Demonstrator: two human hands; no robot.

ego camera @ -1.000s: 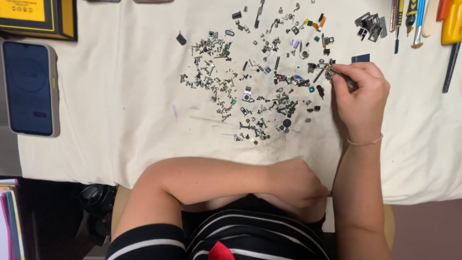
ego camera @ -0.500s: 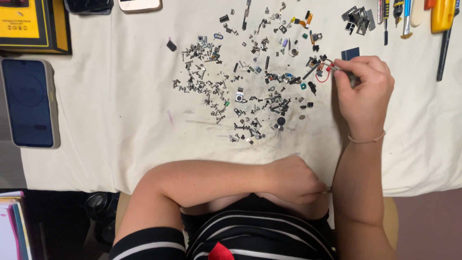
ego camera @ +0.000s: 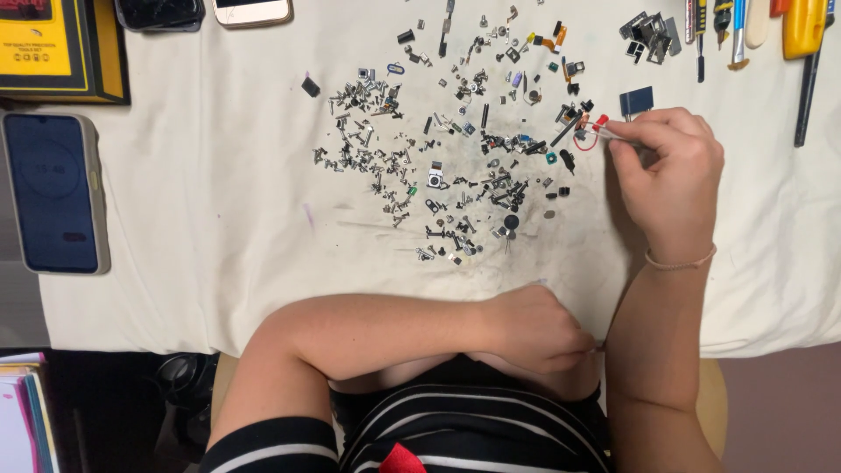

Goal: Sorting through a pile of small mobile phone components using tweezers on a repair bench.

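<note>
Right hand draws a red-tipped part out to the right edge of the scatter

Near the body, the left hand (ego camera: 539, 328) lies curled shut at the tabletop's (ego camera: 175, 263) near edge, holding nothing that shows, unmoved over the last second. Farther out, the right hand (ego camera: 670, 180) has its grip pinched on a thin red-tipped piece (ego camera: 601, 123); a second ago those fingers were down among the small metal parts (ego camera: 438, 166), and now the piece sits clear of them, with a small red ring (ego camera: 585, 141) just beside its tip. A picking step looks under way. At the far right lie hand tools (ego camera: 745, 31).
</note>
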